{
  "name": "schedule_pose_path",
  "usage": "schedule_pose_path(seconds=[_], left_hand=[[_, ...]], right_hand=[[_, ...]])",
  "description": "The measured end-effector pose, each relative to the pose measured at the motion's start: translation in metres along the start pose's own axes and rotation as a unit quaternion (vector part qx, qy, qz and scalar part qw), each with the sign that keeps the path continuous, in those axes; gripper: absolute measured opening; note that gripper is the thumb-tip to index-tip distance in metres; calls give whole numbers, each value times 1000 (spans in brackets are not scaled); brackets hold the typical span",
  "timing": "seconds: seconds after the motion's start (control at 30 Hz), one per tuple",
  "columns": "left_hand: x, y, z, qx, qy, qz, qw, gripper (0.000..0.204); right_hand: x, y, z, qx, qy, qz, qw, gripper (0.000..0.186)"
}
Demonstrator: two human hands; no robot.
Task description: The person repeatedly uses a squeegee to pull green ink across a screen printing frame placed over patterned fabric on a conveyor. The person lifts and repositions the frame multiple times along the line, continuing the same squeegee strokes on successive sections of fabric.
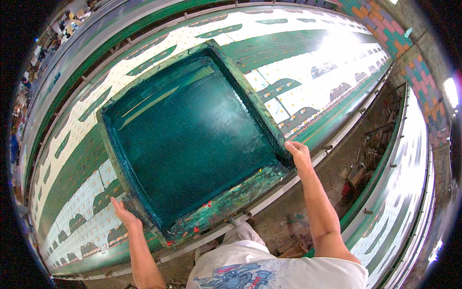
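A large square printing screen (190,144) lies tilted across my view, over a long printing table. Its wooden frame is stained green with paint, and its mesh looks dark teal, with a pale glare at the right. My right hand (299,156) grips the frame near its right corner, thumb on top and the other fingers partly hidden. Beside the lower left edge of the frame is my left hand (127,216), its visible fingers stretched out and apart. Whether it touches the wood I cannot tell.
White fabric with dark green printed patches (284,89) covers the long table. A white rail (274,195) with short pegs runs along its near edge. Another printing table (397,192) stands to the right across a littered floor gap. Coloured bricks (380,21) lie at the far right.
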State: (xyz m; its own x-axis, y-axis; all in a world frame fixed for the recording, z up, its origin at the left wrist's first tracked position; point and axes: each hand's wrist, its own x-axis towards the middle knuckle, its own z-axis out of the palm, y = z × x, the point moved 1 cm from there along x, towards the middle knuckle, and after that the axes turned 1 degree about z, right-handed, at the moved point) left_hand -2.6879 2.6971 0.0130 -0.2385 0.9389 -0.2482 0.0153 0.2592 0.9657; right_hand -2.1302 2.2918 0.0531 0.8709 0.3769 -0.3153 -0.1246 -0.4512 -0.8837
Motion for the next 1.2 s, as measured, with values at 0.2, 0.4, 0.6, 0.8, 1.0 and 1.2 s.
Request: schedule_pose_path(seconds=[0.2,0.4,0.6,0.8,1.0,1.2], left_hand=[[-17,0,18,-28,-14,8,999,95],[-44,14,31,2,-16,49,999,97],[-34,3,32,-38,-27,-5,999,103],[-26,-4,29,-1,-49,11,999,107],[-32,-2,46,44,-26,33,998,111],[-44,8,58,30,-65,-43,997,108]], right_hand=[[15,8,-17,-18,24,-29,999,55],[29,9,-27,-29,28,-30,999,53],[39,14,-39,-42,-6,-34,999,56],[72,-15,-46,-224,-29,-74,971,58],[190,-73,-9,45,-39,-87,994,53],[275,-105,39,89,-69,-81,990,68]])
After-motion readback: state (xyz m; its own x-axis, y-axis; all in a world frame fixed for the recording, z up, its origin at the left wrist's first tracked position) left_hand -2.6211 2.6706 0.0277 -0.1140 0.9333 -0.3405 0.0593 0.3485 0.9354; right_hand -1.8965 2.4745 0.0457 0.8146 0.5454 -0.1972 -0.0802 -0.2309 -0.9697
